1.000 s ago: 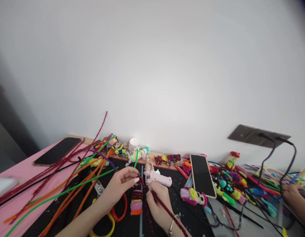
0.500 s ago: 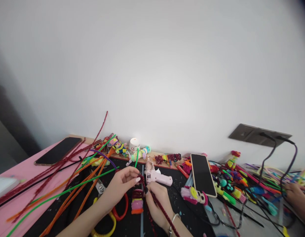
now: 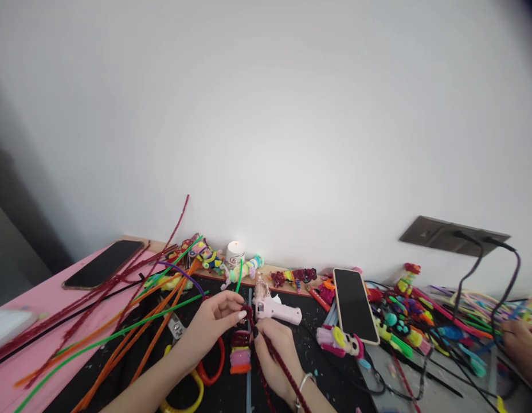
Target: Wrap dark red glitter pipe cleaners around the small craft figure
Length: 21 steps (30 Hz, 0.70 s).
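Both hands pinch one dark red pipe cleaner [image 3: 274, 358]: left hand [image 3: 212, 321] and right hand [image 3: 272, 350], grip tight, glue gun [image 3: 274, 308] just behind

A: That dark red pipe cleaner [image 3: 278, 360] looks fuzzy, the glue gun [image 3: 275, 310] smooth pale plastic.

B: Yep. Glossy glass on the phone [image 3: 355, 304], matt black mat [image 3: 231, 390] underneath.

Glue gun [image 3: 274, 308] behind both hands.

dark red pipe cleaner [image 3: 278, 360], pinched
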Each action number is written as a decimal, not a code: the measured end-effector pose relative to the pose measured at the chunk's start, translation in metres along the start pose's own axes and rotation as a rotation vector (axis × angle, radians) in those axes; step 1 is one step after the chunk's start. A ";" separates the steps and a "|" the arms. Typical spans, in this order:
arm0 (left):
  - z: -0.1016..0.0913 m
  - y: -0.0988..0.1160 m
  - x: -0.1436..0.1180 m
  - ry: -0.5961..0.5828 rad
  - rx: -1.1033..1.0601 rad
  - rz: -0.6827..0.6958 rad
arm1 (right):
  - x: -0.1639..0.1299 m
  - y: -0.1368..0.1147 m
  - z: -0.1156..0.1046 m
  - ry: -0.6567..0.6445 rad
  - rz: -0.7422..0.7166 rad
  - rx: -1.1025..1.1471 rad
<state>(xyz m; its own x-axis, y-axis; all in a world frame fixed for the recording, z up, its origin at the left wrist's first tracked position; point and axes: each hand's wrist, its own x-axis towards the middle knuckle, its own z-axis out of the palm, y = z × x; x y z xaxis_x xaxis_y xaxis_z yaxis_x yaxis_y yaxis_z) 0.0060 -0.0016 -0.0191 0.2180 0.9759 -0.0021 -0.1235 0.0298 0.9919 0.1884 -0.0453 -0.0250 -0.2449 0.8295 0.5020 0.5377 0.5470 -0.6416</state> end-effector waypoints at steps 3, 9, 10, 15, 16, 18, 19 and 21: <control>0.001 0.001 0.000 0.005 -0.001 -0.001 | 0.000 -0.001 0.000 -0.003 -0.016 -0.008; 0.005 0.009 -0.002 -0.009 -0.062 -0.051 | 0.000 0.000 0.002 0.009 -0.060 0.001; 0.005 0.011 -0.002 -0.015 -0.070 -0.064 | 0.000 0.000 0.002 0.011 -0.063 0.001; 0.007 0.015 -0.002 -0.010 -0.099 -0.092 | -0.001 0.000 0.002 -0.007 -0.056 -0.006; 0.007 0.014 -0.002 -0.012 -0.105 -0.093 | -0.002 0.000 0.002 -0.010 -0.053 -0.005; 0.006 0.012 -0.001 -0.020 -0.118 -0.095 | -0.002 0.001 0.002 -0.014 -0.052 -0.005; 0.005 0.011 -0.001 -0.023 -0.123 -0.094 | -0.002 0.001 0.002 -0.016 -0.052 -0.004; 0.004 0.008 -0.001 -0.031 -0.130 -0.092 | -0.002 0.001 0.001 -0.013 -0.055 0.005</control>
<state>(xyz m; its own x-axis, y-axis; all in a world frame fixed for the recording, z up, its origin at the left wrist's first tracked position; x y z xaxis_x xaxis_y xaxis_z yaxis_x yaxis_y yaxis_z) 0.0088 -0.0032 -0.0102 0.2641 0.9606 -0.0860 -0.2257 0.1483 0.9628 0.1882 -0.0465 -0.0275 -0.2841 0.7997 0.5289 0.5194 0.5920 -0.6162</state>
